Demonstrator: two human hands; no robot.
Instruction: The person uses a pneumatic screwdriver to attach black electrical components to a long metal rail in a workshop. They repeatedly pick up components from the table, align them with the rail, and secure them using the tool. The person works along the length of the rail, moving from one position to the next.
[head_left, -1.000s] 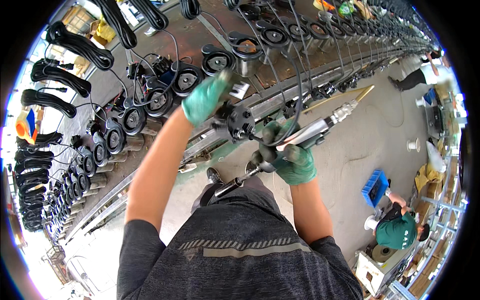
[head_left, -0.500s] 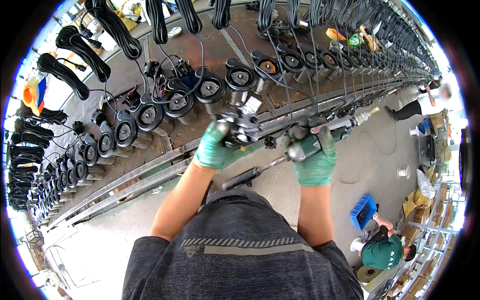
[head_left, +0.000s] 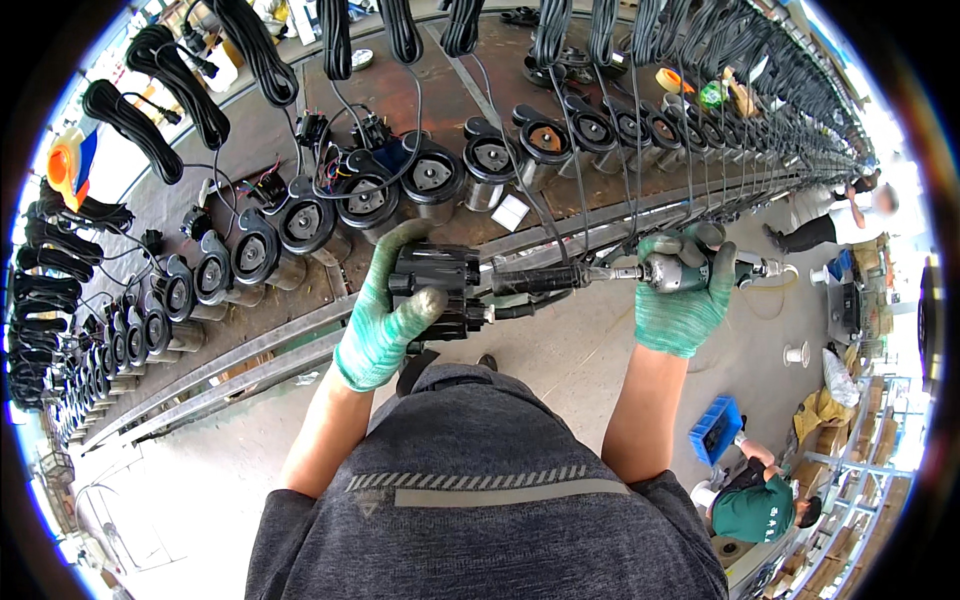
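Note:
My left hand (head_left: 385,318), in a green glove with dark fingertips, is closed round a black ribbed plastic part (head_left: 440,272) in front of the bench edge. In my right hand (head_left: 685,318), gloved alike, is a green and grey power screwdriver (head_left: 668,272), held nearly level. Its long shaft with a black sleeve (head_left: 540,279) points left, and its end reaches the right side of the ribbed part. Whether the tip touches a screw is too small to tell. A thin hose leaves the tool's right end.
Motor units with round black tops (head_left: 430,172) line the dark bench (head_left: 440,110). Coiled black cables (head_left: 130,130) hang above them. A white card (head_left: 510,213) lies near the bench edge. At right are a blue crate (head_left: 718,430), a person in green (head_left: 752,512) and a person in white.
My right hand has moved right and brought the screwdriver level, its shaft now meeting the ribbed part. My left hand has shifted left and down and turned the part. The white card now lies on the bench.

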